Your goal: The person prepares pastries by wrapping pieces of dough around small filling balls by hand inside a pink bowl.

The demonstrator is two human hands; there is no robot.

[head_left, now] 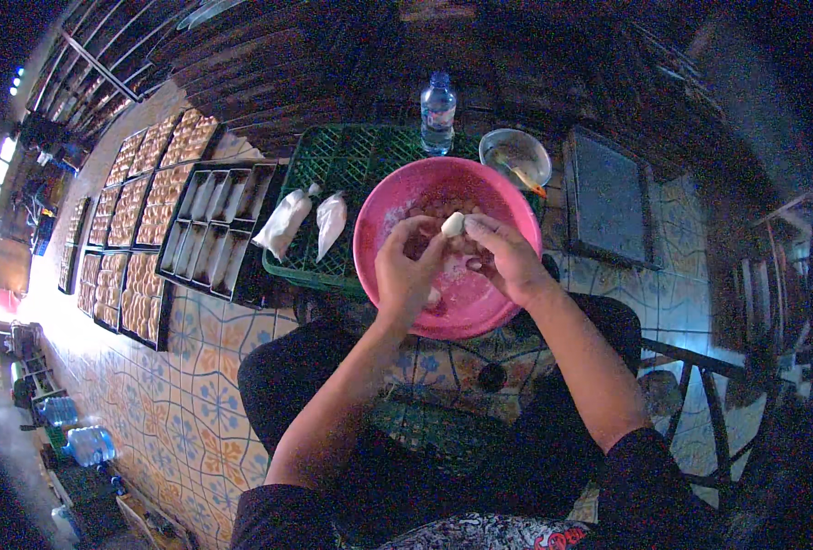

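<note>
Patterned shirt fabric (484, 533) is occupying the lower edge, nearest the camera, with bare forearms (337, 403) extending upward from dark sleeves (282, 515). The left hand (404, 270) and right hand (512, 261) are meeting at the fingertips, clamping a pale lump (453, 225) between them. The lump is sitting above the interior of a pink basin (457, 316). Left of the basin, two white-filled bags (285, 223) are lying on a green crate (333, 151); a clear bottle (438, 119) is standing beyond it.

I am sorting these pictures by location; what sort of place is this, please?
Probably a small bakery, judging by rows of bread-like rolls, dark sectioned pans and a floury-looking pink basin.
</note>
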